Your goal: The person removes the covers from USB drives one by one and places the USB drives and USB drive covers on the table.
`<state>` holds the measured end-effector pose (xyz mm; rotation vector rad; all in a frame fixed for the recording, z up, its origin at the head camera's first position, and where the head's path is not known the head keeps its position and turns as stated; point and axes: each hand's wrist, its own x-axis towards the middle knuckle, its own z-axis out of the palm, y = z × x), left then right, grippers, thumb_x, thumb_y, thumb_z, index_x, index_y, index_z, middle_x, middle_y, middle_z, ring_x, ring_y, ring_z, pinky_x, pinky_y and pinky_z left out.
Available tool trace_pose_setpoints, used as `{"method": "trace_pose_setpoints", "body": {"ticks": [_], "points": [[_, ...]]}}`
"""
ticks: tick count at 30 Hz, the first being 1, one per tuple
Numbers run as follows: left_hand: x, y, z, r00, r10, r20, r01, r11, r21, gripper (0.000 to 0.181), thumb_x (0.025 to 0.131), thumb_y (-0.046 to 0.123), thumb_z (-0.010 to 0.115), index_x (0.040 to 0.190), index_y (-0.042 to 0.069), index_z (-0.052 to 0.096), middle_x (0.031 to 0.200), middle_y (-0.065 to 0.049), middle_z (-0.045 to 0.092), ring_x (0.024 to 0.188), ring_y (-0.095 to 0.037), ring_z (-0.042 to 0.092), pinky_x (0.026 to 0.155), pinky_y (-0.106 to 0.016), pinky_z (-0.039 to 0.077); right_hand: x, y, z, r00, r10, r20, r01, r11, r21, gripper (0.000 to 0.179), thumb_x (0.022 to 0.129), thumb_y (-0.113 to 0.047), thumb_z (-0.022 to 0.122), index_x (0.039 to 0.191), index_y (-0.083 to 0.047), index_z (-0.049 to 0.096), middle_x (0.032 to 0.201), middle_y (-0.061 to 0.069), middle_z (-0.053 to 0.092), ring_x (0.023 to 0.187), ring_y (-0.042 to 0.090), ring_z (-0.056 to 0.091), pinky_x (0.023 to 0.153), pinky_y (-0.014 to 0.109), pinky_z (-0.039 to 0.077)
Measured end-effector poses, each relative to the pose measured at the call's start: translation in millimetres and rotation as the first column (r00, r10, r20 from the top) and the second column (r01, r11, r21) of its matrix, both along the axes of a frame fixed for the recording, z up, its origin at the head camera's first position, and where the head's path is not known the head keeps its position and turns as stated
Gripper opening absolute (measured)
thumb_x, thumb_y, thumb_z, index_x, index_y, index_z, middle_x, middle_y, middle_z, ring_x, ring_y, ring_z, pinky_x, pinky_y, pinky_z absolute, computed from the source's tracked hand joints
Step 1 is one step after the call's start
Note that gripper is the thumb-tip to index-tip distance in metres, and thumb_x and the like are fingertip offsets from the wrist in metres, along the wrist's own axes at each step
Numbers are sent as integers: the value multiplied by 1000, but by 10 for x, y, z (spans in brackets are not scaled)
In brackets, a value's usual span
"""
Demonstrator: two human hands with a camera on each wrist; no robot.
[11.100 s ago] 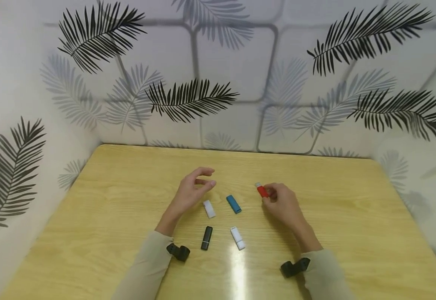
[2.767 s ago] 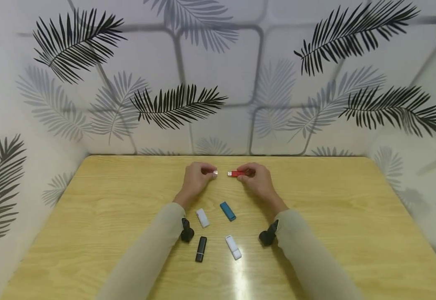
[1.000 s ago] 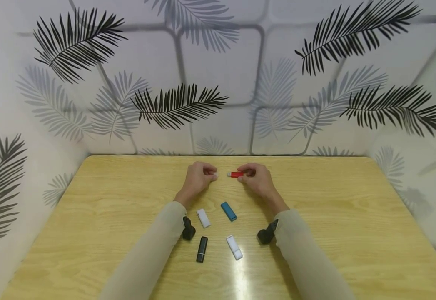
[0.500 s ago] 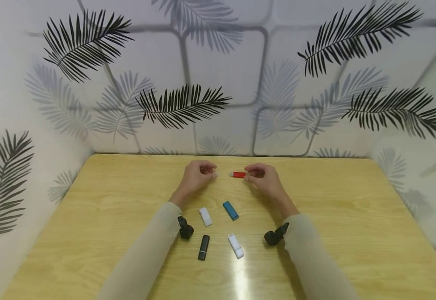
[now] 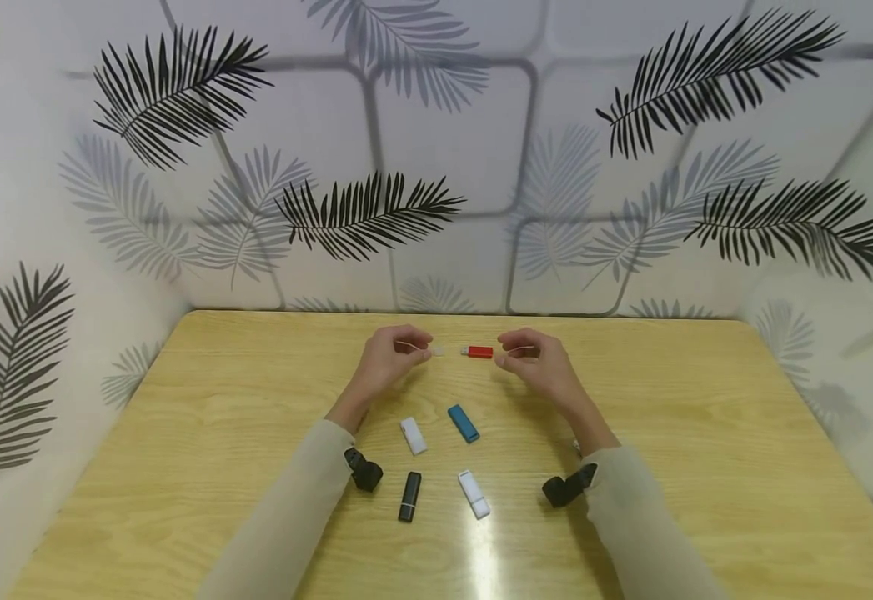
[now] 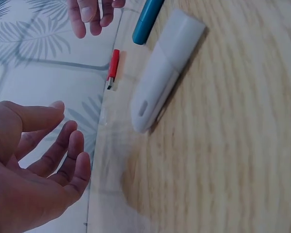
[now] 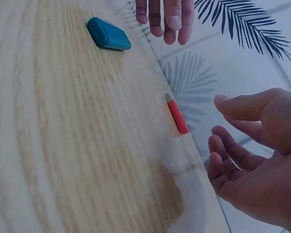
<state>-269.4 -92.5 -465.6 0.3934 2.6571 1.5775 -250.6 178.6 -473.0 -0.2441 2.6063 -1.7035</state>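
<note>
A red USB stick (image 5: 480, 352) lies near the back of the table, its metal plug pointing left. Just left of the plug is a small clear piece (image 5: 439, 351), probably its cap, faint against the wood. My left hand (image 5: 393, 354) hovers beside that piece, thumb and fingers parted with nothing between them. To the stick's right is my right hand (image 5: 537, 358), apart from it, fingers loosely bent and holding nothing. Both wrist views show a gap between thumb and fingers; the red stick (image 6: 113, 69) lies beyond the left hand (image 6: 39, 155).
Nearer the front lie a blue USB stick (image 5: 464, 423), a short white one (image 5: 413, 435), a black one (image 5: 409, 497) and a longer white one (image 5: 474, 494). A leaf-patterned wall (image 5: 451, 250) rises behind the wooden table (image 5: 706, 433).
The red stick was carried to the back of the table and laid down. My right hand has released it and drawn right; my left hand has let go of the small clear piece.
</note>
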Motion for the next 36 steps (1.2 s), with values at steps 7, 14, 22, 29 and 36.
{"method": "trace_pose_setpoints", "body": {"ticks": [7,14,22,29,36], "points": [[121,-47,57,1000,-21,-11,22,999,42,24,96,5,72,119,-3,71,116,-16,71,105,-33,66,93,-45,55,102,-12,19,1000,5,-16,-5,1000,8,33,96,-12,74,125,2,67,121,19,66,108,32,62,92,40,53],[243,-100,72,999,-43,-8,43,995,91,26,98,8,70,122,-2,70,118,-16,70,107,-33,65,92,-45,55,196,-9,25,999,4,-36,-5,1000,-28,34,96,-14,74,126,1,66,122,19,67,109,32,62,94,44,52],[367,-197,53,996,-65,-58,71,992,105,24,98,9,70,120,-1,71,118,-17,70,106,-32,66,91,-45,55,315,-8,59,999,-1,-54,-2,999,-49,38,97,-16,74,130,0,64,121,19,66,109,29,62,94,45,51],[512,-248,82,998,-31,-45,37,990,139,24,98,13,71,122,6,72,120,-14,70,108,-31,65,86,-39,54,404,-55,117,997,11,-82,-15,998,-55,37,97,-16,74,129,-1,64,120,19,67,109,29,63,88,43,53],[605,-298,76,999,6,-43,0,989,150,25,98,13,72,122,7,72,118,-13,70,106,-31,66,83,-39,54,461,-121,129,994,15,-110,-22,998,-63,34,96,-14,75,127,-2,66,119,21,66,107,29,63,85,39,54]]}}
